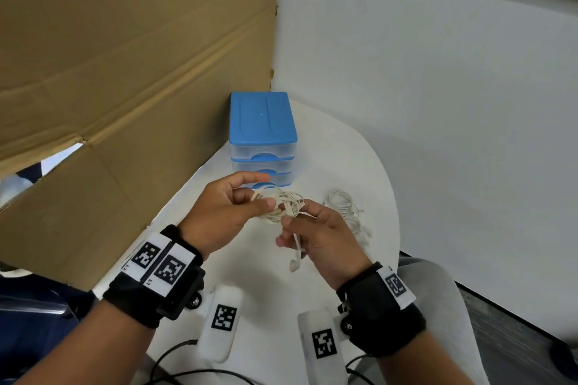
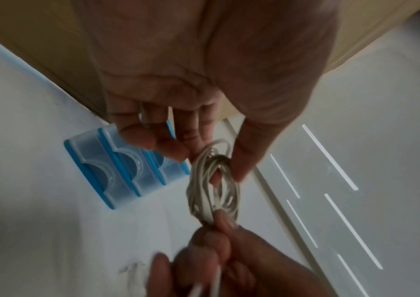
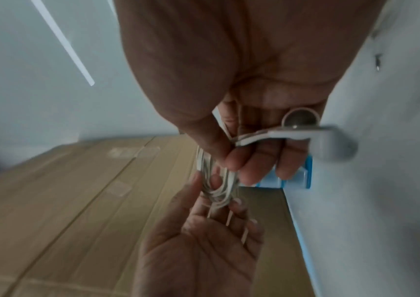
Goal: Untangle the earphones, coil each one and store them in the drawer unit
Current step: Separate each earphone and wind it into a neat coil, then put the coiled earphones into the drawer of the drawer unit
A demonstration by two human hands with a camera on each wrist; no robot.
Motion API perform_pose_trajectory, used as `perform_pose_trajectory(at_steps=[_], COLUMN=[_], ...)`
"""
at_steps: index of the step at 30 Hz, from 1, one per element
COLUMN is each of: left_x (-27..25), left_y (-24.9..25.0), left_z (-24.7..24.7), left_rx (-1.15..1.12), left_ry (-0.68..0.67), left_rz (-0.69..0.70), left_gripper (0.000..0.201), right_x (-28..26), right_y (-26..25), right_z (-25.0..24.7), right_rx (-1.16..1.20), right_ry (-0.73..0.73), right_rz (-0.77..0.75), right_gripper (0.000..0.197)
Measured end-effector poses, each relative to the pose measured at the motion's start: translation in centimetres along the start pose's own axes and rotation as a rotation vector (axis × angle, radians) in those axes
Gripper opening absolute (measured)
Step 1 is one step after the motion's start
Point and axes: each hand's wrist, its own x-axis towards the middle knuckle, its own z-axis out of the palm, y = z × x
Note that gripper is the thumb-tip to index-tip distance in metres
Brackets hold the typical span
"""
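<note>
Cream rubbery cord, that's what I've got bunched between my hands: the coiled earphone (image 1: 283,205), up in the air in front of the blue drawer unit (image 1: 262,131). I judge it feather-light and limp, so the loops will spring apart unless I pinch across all the strands at once, never by the earbud (image 1: 294,264), which dangles below my right palm and looks like the delicate end. My left hand (image 1: 223,211) has thumb and fingertips curled through the far side of the coil, holding it. My right hand (image 1: 325,241) is curled on the near side, pinching the loose tail. A 2nd earphone (image 1: 344,206), whiter, lies loosely heaped on the white table (image 1: 369,166), just right of my right hand, touching neither. All 3 drawers look closed, so nothing's stored yet.
</note>
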Motion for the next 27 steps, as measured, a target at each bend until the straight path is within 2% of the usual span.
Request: perform_pose_trajectory(at_steps=[3,6,8,11,14,16,20,24,27], left_x=[0.0,0.0,0.0,-0.1,0.2,0.4,1.0,3.2,5.3], left_y=[-1.0,-1.4,-1.4,-1.4,-1.6,-2.0,-2.9,-3.4,-2.8], left_z=[-0.1,0.0,0.2,0.5,1.0,1.5,2.7,2.9,2.3], left_rx=[0.082,0.113,0.01,-0.214,-0.415,-0.499,-0.411,-0.208,-0.282], left_ry=[-0.092,-0.104,-0.102,-0.109,-0.069,-0.013,0.078,0.164,0.199], left_rz=[-0.093,-0.056,-0.045,-0.092,-0.159,-0.192,-0.227,-0.327,-0.404], left_gripper=[0.044,0.033,0.03,0.033,0.027,0.023,0.019,0.02,0.024], right_x=[-0.1,-0.2,-0.1,0.1,0.0,0.3,1.5,2.9,3.7], right_y=[0.1,0.0,-0.3,-0.9,-1.1,-0.8,-0.5,-1.4,-2.6], right_z=[-0.6,-0.7,-0.8,-1.0,-0.6,-0.3,-0.3,-1.3,-2.6], right_rx=[-0.303,-0.466,-0.431,-0.214,-0.036,-0.007,-0.148,-0.308,-0.386], right_ry=[0.02,-0.023,-0.003,0.022,0.059,0.151,0.34,0.395,0.407], right_rz=[-0.006,-0.058,-0.077,-0.004,-0.012,-0.019,-0.079,-0.092,-0.095], right_gripper=[0.004,0.007,0.008,0.018,0.012,0.011,0.014,0.017,0.02])
